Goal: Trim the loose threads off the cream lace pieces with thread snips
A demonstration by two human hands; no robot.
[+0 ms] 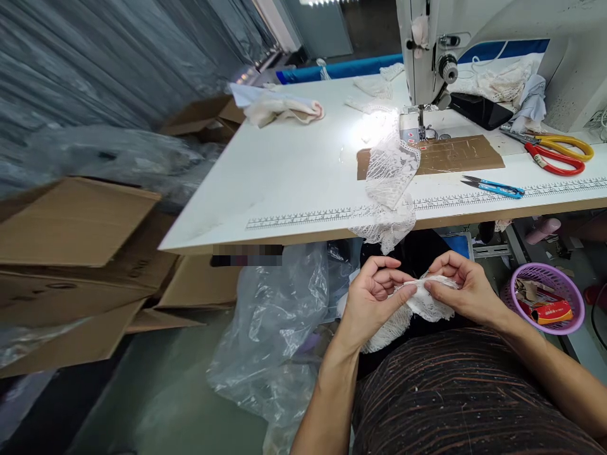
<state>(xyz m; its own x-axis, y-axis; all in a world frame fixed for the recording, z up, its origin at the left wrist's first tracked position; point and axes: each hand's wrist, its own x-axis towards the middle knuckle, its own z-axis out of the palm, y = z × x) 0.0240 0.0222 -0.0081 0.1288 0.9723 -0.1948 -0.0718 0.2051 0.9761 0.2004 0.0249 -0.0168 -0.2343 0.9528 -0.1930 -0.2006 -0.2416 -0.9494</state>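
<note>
White lace (429,302) is pinched between my two hands, above my lap and just in front of the table edge. My left hand (374,294) grips it between thumb and forefinger, the other fingers curled. From the other side my right hand (462,287) holds the same lace, thumb on top. Part of the lace hangs down below my left hand. Another length of white lace (391,170) lies on the sewing table (294,170) and droops over its front edge. Behind it stands the sewing machine (422,63), its needle area lit.
Right on the table lie blue thread snips (496,187), scissors (554,151) with red and yellow handles, and a black phone-like object (481,110). Folded cloth (284,109) sits back left. Below are a purple basket (545,272), a clear plastic bag (270,335) and cardboard boxes (76,221).
</note>
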